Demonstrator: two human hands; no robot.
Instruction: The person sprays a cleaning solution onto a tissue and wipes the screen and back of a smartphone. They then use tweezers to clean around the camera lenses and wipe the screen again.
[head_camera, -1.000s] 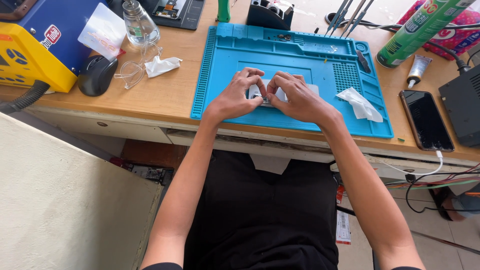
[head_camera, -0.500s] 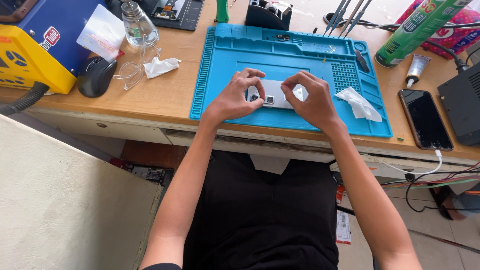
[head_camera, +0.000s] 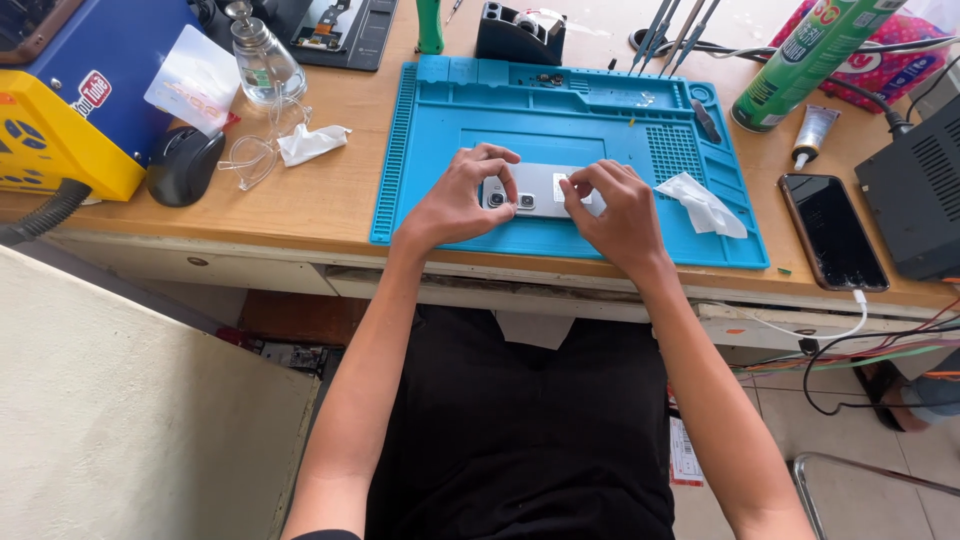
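Both hands (head_camera: 540, 205) apparently pinch phone (head_camera: 538, 188) mid-mat (head_camera: 440, 215).

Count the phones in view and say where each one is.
2. A silver phone lies back-up on the blue mat, under both hands. A black phone lies on the desk, right of the mat. Others may be hidden.

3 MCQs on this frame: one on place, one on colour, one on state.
1. Where does the white phone lie?
A. on the mat
B. on bare desk
C. in a drawer

2. What colour is the spray can?
A. red
B. green
C. black

3. What state is the dark phone in?
A. screen lit
C. held in a hand
B. screen dark, cable plugged in

Key: 1 A, it rests on the blue mat between the left hand and right hand. 2 B, its body is green. 3 B, black screen, white cable at its near end.
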